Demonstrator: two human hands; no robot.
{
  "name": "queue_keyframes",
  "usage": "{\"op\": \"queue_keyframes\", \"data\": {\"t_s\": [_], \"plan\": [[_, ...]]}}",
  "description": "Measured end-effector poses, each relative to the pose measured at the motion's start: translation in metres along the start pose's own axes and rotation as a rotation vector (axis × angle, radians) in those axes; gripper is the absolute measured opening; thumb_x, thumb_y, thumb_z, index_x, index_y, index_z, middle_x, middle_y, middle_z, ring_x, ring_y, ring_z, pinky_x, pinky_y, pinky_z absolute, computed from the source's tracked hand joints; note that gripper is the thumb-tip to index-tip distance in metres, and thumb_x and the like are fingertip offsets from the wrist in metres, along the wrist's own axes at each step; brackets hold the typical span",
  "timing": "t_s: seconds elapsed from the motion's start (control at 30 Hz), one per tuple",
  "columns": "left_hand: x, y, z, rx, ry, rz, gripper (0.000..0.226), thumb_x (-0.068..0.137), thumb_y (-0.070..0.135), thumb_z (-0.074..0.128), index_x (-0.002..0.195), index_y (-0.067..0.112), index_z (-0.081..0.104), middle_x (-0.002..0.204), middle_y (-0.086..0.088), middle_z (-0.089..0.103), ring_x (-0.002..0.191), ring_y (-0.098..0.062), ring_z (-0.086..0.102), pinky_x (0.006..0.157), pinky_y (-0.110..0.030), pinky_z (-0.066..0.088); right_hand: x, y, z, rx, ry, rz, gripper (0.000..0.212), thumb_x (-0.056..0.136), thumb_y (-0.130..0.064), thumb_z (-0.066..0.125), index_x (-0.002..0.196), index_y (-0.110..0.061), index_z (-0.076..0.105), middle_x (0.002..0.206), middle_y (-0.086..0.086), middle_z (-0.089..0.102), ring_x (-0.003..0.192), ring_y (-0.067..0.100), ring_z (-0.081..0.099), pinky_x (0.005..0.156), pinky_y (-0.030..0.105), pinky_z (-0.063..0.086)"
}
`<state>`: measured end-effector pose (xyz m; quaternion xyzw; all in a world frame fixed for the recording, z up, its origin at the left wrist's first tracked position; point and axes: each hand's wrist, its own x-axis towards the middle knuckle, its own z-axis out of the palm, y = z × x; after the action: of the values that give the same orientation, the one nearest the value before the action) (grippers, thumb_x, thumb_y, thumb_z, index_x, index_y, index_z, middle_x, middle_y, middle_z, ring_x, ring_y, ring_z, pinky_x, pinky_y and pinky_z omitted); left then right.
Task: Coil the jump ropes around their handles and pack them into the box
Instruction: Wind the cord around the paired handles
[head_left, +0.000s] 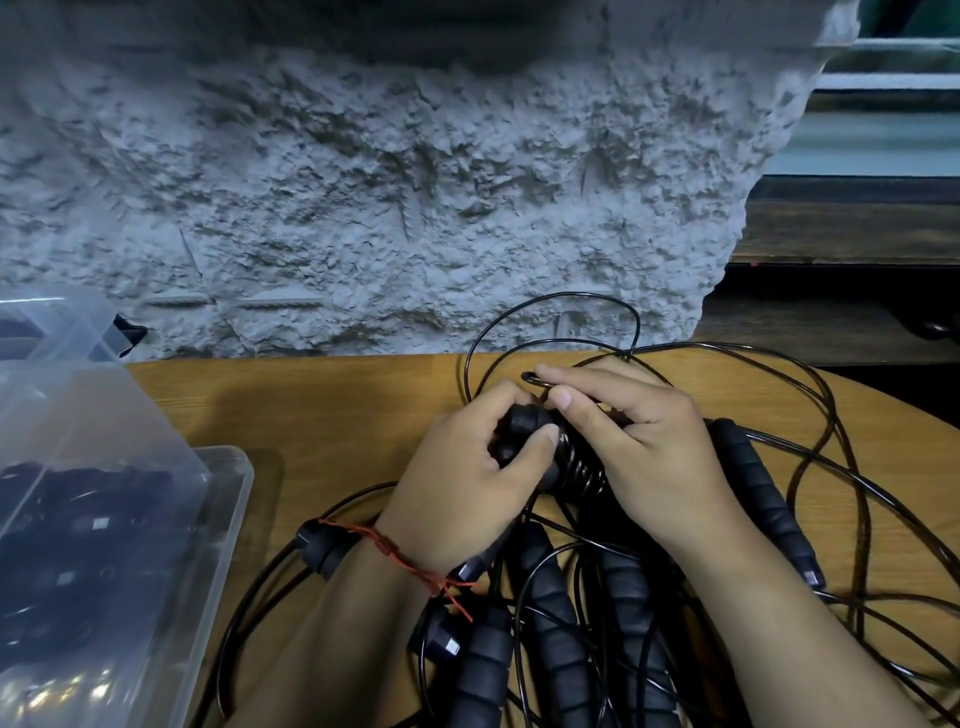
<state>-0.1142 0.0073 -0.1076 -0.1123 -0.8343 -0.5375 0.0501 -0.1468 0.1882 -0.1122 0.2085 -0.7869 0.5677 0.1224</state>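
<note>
Head view: left hand (467, 467) curled round ends of paired black foam handles (519, 423), mid table (311, 405). Right hand (644, 447) pinches thin black cord (576, 292) between thumb and forefinger, just far of wound coil (579, 473). Cord looks light, springy, slick; judged likely to unwind if tension slackens, so hold close to coil and pin last turn with thumb. Foam soft, grippy: sound hold. Loose ropes (763, 499) tangled near and right. Clear box (234, 462) at left, dark bundles inside.
</note>
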Motion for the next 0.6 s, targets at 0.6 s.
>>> {"op": "queue_keyframes", "data": {"t_s": [0.6], "plan": [[0.009,-0.011,-0.011,-0.382,0.104,-0.207,0.024,0.101,-0.002,0.057,0.095,0.015,0.073,0.085,-0.001,0.067,0.073,-0.017,0.065,0.064,-0.038,0.060,0.004,0.006,-0.015,-0.154,-0.144,-0.141,0.016,0.099,-0.015,0.074,0.112,-0.017,0.083,0.097,-0.001,0.072,0.095,0.019,0.071,0.079,0.044,0.055]]}}
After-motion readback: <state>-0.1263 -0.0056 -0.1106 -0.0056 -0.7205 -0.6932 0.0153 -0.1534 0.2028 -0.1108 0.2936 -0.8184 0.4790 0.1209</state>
